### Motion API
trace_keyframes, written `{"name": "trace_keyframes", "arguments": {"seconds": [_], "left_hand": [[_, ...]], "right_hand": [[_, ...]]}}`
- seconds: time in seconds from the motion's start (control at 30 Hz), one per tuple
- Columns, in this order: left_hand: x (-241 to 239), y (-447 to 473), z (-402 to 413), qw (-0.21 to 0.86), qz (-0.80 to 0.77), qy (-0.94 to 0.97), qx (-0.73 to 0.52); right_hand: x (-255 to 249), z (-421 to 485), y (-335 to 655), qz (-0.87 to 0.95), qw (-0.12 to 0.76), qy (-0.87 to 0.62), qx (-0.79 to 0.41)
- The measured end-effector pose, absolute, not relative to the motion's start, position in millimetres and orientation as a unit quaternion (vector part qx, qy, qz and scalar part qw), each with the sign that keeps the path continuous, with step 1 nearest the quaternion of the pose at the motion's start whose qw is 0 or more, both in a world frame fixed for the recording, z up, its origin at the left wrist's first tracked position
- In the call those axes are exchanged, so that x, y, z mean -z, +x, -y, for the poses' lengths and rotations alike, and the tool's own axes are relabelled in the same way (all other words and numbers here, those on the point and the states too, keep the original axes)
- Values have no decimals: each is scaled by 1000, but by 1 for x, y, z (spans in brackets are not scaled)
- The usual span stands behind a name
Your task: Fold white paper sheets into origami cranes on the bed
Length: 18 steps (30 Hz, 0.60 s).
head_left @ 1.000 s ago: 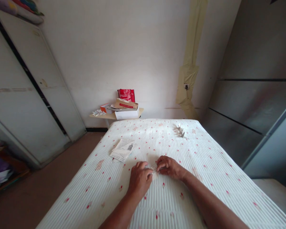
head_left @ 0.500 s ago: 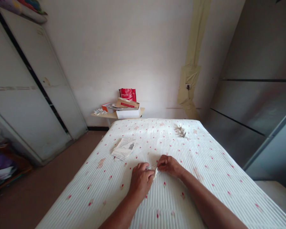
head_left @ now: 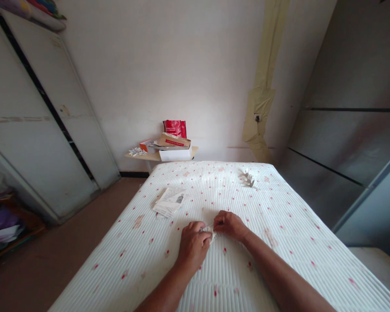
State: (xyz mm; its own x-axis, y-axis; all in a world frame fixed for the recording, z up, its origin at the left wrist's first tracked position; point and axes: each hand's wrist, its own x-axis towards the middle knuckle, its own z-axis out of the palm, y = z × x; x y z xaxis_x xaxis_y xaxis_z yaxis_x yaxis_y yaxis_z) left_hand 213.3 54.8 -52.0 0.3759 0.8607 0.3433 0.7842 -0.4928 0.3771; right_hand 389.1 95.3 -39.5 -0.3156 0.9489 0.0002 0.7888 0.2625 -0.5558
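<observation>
Both of my hands meet over the middle of a white bed cover with small red dots (head_left: 279, 242). My left hand (head_left: 193, 245) and my right hand (head_left: 229, 225) pinch a small piece of printed paper (head_left: 209, 229) between their fingertips, just above the cover. Most of the paper is hidden by my fingers. A stack of printed paper sheets (head_left: 169, 201) lies on the cover to the left, beyond my left hand. A small pile of folded paper pieces (head_left: 247, 177) sits near the far edge of the bed.
A small table (head_left: 159, 156) against the far wall holds a white box, a brown box, a red bag and more folded paper pieces. Grey cabinets stand at the left and right. Brown floor runs along the bed's left side.
My hands have drawn slightly closer together around the small paper, which now looks more folded and more hidden. The view has shifted a little.
</observation>
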Motion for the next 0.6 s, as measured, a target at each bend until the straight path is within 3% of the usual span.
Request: {"name": "trace_keyframes", "arguments": {"seconds": [0.6], "left_hand": [[60, 214, -58, 95, -398, 861, -302]], "right_hand": [[41, -93, 383, 780, 149, -582, -176]]}}
